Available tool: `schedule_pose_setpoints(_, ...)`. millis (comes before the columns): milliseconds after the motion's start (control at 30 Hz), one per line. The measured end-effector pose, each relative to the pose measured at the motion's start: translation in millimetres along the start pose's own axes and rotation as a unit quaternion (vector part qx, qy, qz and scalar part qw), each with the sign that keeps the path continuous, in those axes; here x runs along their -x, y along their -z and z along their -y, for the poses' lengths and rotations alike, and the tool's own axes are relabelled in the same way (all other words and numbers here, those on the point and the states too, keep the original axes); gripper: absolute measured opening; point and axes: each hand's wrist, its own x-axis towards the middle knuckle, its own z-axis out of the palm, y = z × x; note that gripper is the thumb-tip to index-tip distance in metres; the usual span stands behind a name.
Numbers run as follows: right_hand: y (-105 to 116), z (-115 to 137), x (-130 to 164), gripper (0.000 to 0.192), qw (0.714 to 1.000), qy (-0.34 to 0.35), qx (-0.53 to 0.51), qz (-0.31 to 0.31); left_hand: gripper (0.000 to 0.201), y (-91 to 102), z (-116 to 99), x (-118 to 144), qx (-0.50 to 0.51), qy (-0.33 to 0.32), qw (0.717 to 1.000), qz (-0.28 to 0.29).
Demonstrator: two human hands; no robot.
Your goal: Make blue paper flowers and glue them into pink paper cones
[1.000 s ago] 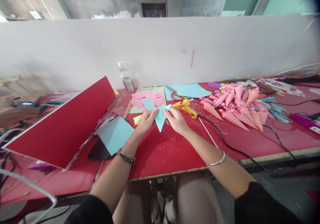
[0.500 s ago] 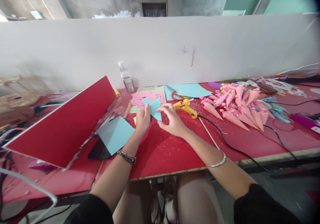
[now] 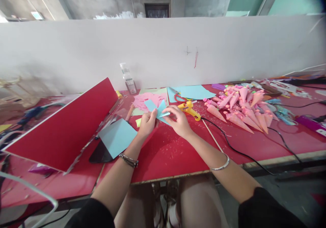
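Head | left hand [image 3: 147, 123], right hand [image 3: 180, 122], both pinching 1 folded blue paper [image 3: 160, 110] | 1 yellow glue gun [image 3: 190, 110]

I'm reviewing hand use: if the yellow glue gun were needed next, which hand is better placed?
Probably the right hand: the yellow glue gun lies close beside it; the left hand is farther off. Both hold the folded blue paper.

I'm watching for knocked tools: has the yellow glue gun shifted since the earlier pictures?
No; the yellow glue gun lies in the same spot, judged against the light-blue sheet behind it.
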Motion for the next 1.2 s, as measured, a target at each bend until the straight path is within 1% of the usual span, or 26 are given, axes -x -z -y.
schedule_pose_setpoints(67, -1, -2, -1, 0.008, 1.0, -0.01, -0.021, -0.007, 0.057, 0.0, -1, 1, -0.02, -0.009, 1.0, 0.018)
schedule_pose_setpoints(200, -1, -6, -1, 0.017, 0.997, -0.057, -0.043, -0.034, 0.058, -0.3, 0, 3, -0.057, -0.037, 0.997, 0.042)
schedule_pose_setpoints(333, -1, -9, 0, 0.021, 0.993, -0.099, -0.059, -0.032, 0.045, -2.0, 1, 2, -0.108, -0.085, 0.99, 0.018)
schedule_pose_setpoints(400, -1, -9, 0, 0.02, 0.99, -0.11, -0.084, -0.028, 0.042, -3.2, 1, 2, -0.112, -0.086, 0.99, 0.014)
schedule_pose_setpoints(500, -3, -10, -1, 0.017, 0.984, -0.114, -0.131, -0.037, 0.046, -4.1, 0, 2, -0.094, -0.072, 0.992, 0.036)
schedule_pose_setpoints(567, -4, -10, -2, 0.019, 0.982, -0.11, -0.148, -0.049, 0.048, -3.9, -1, 2, -0.077, -0.061, 0.994, 0.05)
schedule_pose_setpoints(667, -5, -10, -2, 0.022, 0.982, -0.102, -0.146, -0.063, 0.052, -2.8, -2, 3, -0.055, -0.042, 0.996, 0.064)
schedule_pose_setpoints(800, -3, -6, -1, 0.032, 0.987, -0.08, -0.123, -0.062, 0.056, -1.7, -3, 2, -0.035, -0.018, 0.997, 0.065)
schedule_pose_setpoints(867, -1, -4, -1, 0.032, 0.993, -0.051, -0.091, -0.053, 0.056, -2.0, -3, 1, -0.023, -0.003, 0.997, 0.067)
schedule_pose_setpoints(933, 1, -3, -1, 0.03, 0.999, -0.014, -0.04, -0.029, 0.055, -2.6, -4, 1, -0.003, 0.015, 0.998, 0.058)
schedule_pose_setpoints(1000, 3, -1, -2, 0.036, 1.0, 0.013, 0.002, -0.006, 0.053, -3.1, -6, 1, 0.018, 0.031, 0.999, 0.036)
schedule_pose_setpoints(1100, 5, 0, -3, 0.04, 0.999, 0.032, 0.017, 0.009, 0.052, -3.1, -9, 2, 0.036, 0.043, 0.998, 0.012)
schedule_pose_setpoints(1200, 5, 2, -2, 0.033, 0.998, 0.045, 0.03, 0.022, 0.05, -2.7, -10, 2, 0.049, 0.054, 0.997, -0.001)
